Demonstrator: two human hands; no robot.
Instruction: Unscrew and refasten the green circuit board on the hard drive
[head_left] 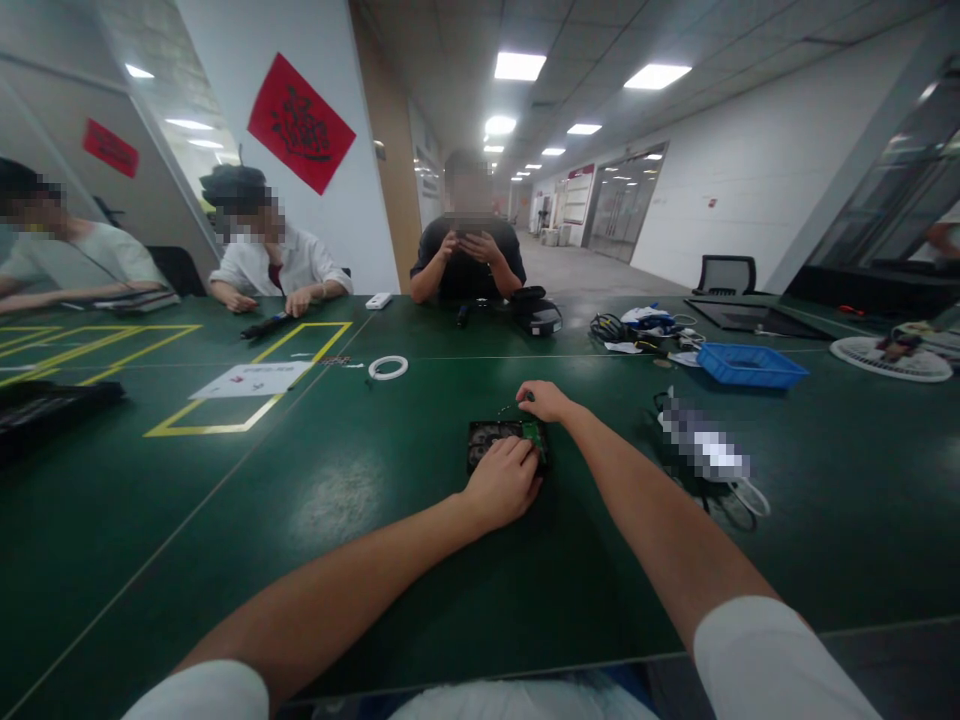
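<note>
A dark hard drive (pixel 486 432) with a green circuit board (pixel 533 432) on its upper face lies flat on the green table (pixel 360 590) in front of me. My left hand (pixel 507 480) grips it from the near side, its fingers bent over the board and covering part of it. Just beyond the drive's far right corner, my right hand (pixel 545 400) is closed in a pinch. Whatever sits between those fingertips is too small to make out. Several tiny pieces, perhaps screws (pixel 504 411), lie in a short row just behind the drive.
To the right are a pixelated device (pixel 701 440) with a cable loop, a blue tray (pixel 752 366) and tangled cables (pixel 637 322). A white tape ring (pixel 388 368) and a paper sheet (pixel 251 380) lie left. Several people sit around; one person (pixel 469 245) opposite holds a phone.
</note>
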